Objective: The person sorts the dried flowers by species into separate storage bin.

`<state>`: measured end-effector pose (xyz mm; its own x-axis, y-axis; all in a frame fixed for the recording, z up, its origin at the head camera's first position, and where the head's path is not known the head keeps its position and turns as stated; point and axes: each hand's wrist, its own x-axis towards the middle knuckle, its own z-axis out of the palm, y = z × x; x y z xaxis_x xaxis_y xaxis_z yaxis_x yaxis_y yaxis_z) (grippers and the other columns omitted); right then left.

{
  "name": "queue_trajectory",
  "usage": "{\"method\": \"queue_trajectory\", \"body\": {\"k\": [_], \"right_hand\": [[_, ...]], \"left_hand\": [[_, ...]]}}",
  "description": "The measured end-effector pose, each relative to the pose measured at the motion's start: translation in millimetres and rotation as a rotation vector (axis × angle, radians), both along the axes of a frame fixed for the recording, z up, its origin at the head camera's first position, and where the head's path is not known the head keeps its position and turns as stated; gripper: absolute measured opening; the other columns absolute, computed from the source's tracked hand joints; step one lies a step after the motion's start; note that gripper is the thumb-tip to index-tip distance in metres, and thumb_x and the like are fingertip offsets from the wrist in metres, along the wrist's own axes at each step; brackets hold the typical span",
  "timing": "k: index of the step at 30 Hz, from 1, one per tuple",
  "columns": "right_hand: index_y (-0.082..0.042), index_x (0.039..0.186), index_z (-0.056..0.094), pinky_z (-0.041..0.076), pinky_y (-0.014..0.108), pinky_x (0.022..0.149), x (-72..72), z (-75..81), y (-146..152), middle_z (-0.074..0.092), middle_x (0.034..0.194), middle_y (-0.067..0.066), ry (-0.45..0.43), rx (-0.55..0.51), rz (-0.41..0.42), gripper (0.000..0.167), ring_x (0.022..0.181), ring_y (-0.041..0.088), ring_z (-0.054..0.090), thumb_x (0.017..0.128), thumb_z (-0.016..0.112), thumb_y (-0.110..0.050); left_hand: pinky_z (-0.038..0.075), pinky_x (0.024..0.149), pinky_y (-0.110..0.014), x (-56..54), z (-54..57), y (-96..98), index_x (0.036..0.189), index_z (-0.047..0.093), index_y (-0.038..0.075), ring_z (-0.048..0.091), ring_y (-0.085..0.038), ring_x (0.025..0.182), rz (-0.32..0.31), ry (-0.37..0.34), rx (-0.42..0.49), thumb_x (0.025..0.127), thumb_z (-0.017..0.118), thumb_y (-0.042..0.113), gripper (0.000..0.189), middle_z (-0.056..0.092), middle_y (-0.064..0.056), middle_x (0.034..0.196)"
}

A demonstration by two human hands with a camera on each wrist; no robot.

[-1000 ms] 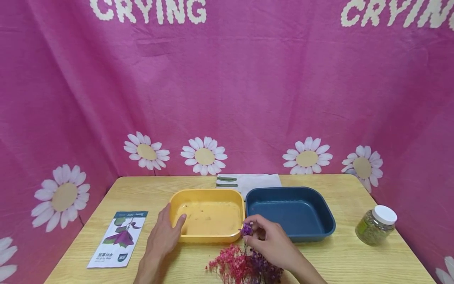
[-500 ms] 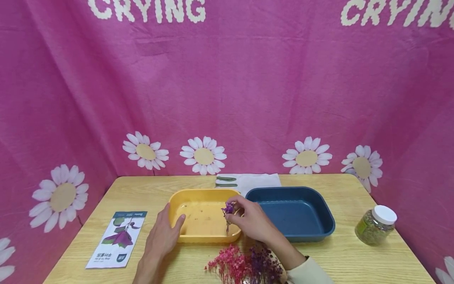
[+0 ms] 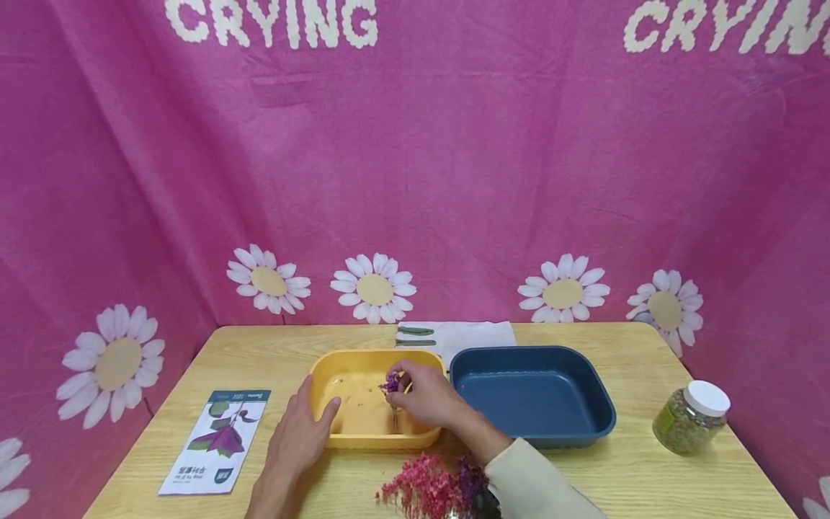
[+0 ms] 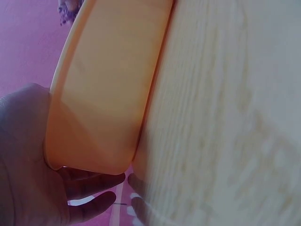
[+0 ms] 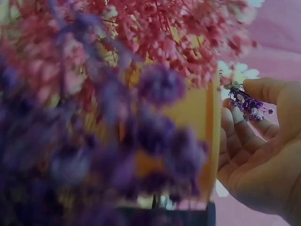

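Note:
A yellow tray [image 3: 363, 439] stands at the middle of the table. My left hand [image 3: 295, 432] holds its near left corner, the thumb by the front rim and the fingers along the left end. In the left wrist view, those fingers bend round the tray's end wall. Over the tray, my right hand [image 3: 424, 393] pinches a small sprig of purple dried flowers [image 3: 390, 383], stems pointing down. The right wrist view shows the purple sprig [image 5: 249, 106] between thumb and fingers. Nearer the front lie pink dried flowers [image 3: 424, 486] and more purple dried flowers [image 3: 472, 483], partly behind the right sleeve.
A dark blue tray [image 3: 532, 440] stands right of the yellow one. Behind them lies a white cloth [image 3: 476, 335] with green strips. A printed packet [image 3: 214, 443] is at the left, and a white-lidded jar [image 3: 690, 418] at the right.
My right hand has moved left with the purple sprig, from the gap between the trays to over the yellow tray. The left hand stays at the tray's corner.

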<state>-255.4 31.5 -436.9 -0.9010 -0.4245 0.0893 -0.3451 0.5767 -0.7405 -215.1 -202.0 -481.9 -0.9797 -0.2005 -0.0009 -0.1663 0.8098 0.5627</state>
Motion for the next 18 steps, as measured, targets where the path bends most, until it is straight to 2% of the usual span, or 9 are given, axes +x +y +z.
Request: {"method": "queue_trajectory", "body": {"k": [4,11,18], "right_hand": [[-0.019,0.104,0.062,0.041,0.023,0.056,-6.2,-2.9,-12,0.06,0.078,-0.006,-0.015,0.054,-0.024,0.022,0.065,0.008,0.051,0.085,0.071,-0.024],[-0.019,0.105,0.064,0.042,0.025,0.059,-19.5,-6.7,-26,0.059,0.077,-0.003,-0.125,0.116,-0.065,0.023,0.069,0.011,0.053,0.084,0.071,-0.026],[-0.015,0.1,0.064,0.046,0.028,0.068,-31.3,-13.9,-32,0.064,0.086,-0.001,-0.114,0.221,-0.045,0.021,0.077,0.012,0.055,0.084,0.072,-0.025]], "left_hand": [[0.036,0.106,-0.061,0.5,-1.3,-1.6,0.155,0.018,0.01,0.04,-0.048,0.133,0.007,-0.002,0.003,0.093,0.042,0.064,0.085,0.037,-0.026,0.149],[0.04,0.101,-0.061,-0.4,-0.6,-2.0,0.155,0.017,0.012,0.045,-0.049,0.128,0.018,-0.007,-0.001,0.092,0.051,0.06,0.086,0.039,-0.025,0.148],[0.044,0.095,-0.062,-0.3,-0.4,0.2,0.155,0.018,0.013,0.049,-0.05,0.124,0.027,-0.007,-0.024,0.09,0.052,0.061,0.087,0.042,-0.024,0.147]]}}
